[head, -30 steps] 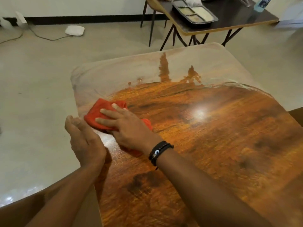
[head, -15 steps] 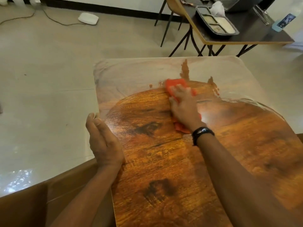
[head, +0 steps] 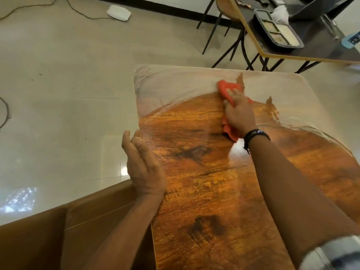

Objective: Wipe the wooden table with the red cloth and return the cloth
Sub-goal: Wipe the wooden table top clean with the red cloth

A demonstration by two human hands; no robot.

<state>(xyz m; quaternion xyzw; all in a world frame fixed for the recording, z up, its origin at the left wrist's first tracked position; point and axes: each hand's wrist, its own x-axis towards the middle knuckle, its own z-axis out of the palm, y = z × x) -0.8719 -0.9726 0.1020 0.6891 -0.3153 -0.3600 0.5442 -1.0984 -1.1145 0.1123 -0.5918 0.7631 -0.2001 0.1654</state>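
The wooden table (head: pixel 204 191) fills the lower right of the view; its near part shines orange-brown, while the far part looks pale and dull. My right hand (head: pixel 238 112) presses the red cloth (head: pixel 228 88) flat on the table toward the far edge, at the border of the pale area. The cloth shows ahead of my fingers and behind my palm. My left hand (head: pixel 142 164) rests on the table's left edge, fingers together and extended, holding nothing.
A dark table (head: pixel 311 53) with a food tray (head: pixel 276 32) and a blue phone (head: pixel 351 40) stands at the far right, chair legs beside it. A white device (head: pixel 118 12) and cables lie on the floor. A brown bench (head: pixel 58 230) is at the lower left.
My right hand has swept the red cloth from the table's near left corner toward the far middle. My left hand stays on the left edge.
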